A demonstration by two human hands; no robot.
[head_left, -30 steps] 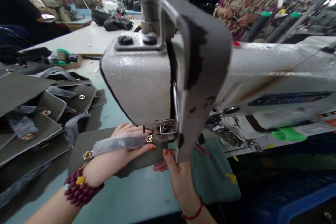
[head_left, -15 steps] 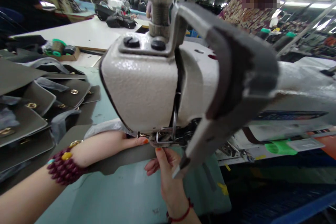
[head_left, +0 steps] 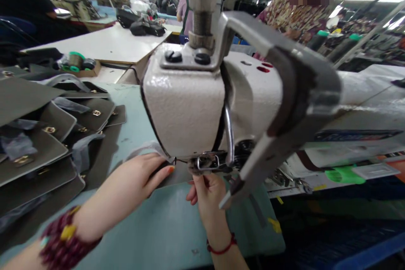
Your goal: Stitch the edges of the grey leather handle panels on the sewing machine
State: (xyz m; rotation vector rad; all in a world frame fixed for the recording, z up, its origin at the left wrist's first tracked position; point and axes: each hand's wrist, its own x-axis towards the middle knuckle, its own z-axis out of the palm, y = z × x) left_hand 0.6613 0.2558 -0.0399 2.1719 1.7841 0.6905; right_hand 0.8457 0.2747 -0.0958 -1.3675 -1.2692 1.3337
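At the middle stands a white sewing machine, its metal presser foot area low over the table. A dark grey bag panel lies beneath the foot, mostly hidden by my hands and the machine. My left hand is on the panel left of the foot, its thumb along the near side and its other fingers partly hidden behind. Just below the foot, my right hand pinches the panel's near edge between thumb and curled fingers. Clear plastic film shows behind my left hand.
Several grey bag pieces with gold clasps are piled at left. Thread spools sit in a box behind them. A curved metal bracket juts toward me. A blue crate is at lower right. People work beyond the machine.
The view has shifted, so the machine appears further right. My left hand now covers more of the panel, and its gold clasp is out of sight. My right hand stays by the foot.
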